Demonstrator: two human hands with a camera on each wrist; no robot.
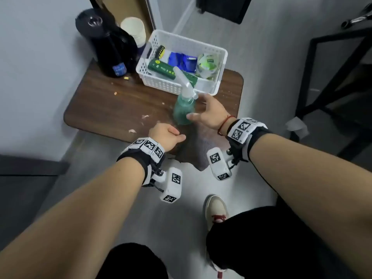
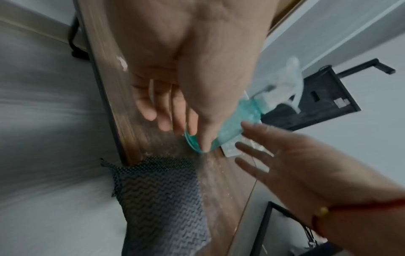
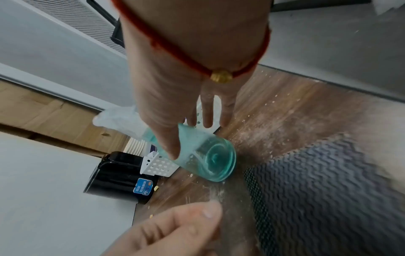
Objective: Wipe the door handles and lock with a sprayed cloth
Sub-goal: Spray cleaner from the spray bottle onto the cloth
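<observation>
Table (image 1: 112, 109): a small brown wood-grain top with rounded corners, against the wall, dusted with crumbs and pale specks.
Kettle (image 1: 112, 47): a black jug at the far left corner, with a stack of paper cups (image 1: 134, 30) just behind it.
Basket (image 1: 161, 83): white and perforated, at the far edge, filled with green and blue packets.
Cloth (image 1: 203, 146): grey, zigzag-woven, draped over the near edge of the table between my two wrists, partly hanging off.
Spray bottle (image 1: 184, 109): clear teal with a white trigger head, upright on the table just beyond the cloth and in front of the basket.
My right hand (image 1: 209, 111): fingers spread and straight, thumb beside the bottle's lower body, the other fingers toward its far side; not closed round it, and I cannot tell whether any fingertip touches.
My left hand (image 1: 168, 135): fingers loosely curled, hanging over the cloth's left part and holding nothing.
</observation>
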